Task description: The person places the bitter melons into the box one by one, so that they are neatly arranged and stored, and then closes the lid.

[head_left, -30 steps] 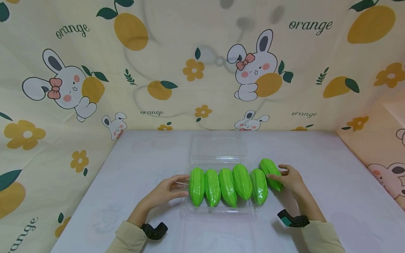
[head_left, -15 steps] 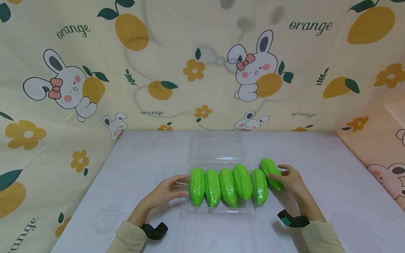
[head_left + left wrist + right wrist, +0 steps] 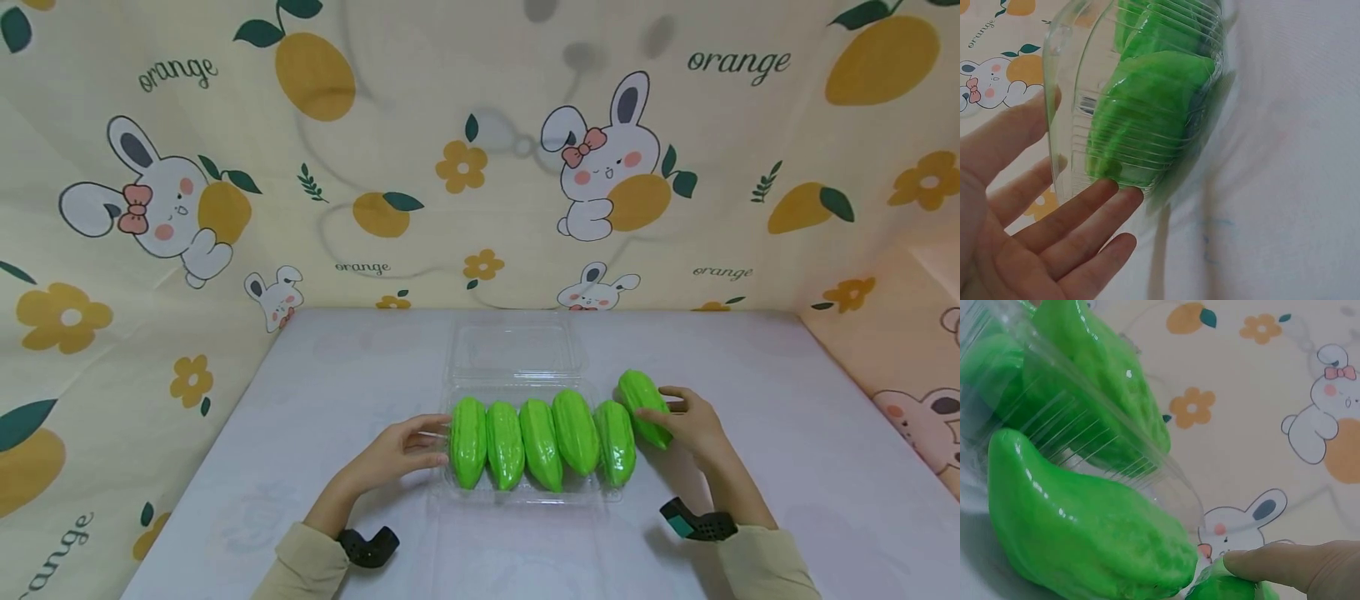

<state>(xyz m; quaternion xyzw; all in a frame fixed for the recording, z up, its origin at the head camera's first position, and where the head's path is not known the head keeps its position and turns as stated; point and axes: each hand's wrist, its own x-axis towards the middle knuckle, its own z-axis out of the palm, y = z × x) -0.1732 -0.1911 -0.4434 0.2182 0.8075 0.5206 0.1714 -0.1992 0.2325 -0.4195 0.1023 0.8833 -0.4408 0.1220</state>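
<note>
A white table (image 3: 300,433) stands before bunny-print cloth. Five green gourds (image 3: 542,432) fill a clear tray (image 3: 525,497); a sixth gourd (image 3: 643,407) lies at its three o'clock, gripped by the right hand (image 3: 690,423). The left hand (image 3: 397,450), fingers straight, touches the tray's nine o'clock wall.

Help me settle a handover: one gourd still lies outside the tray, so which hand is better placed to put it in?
Probably the right. The right hand already grips the loose gourd beside the tray. The left hand rests open against the tray's far end, with five gourds between.
</note>
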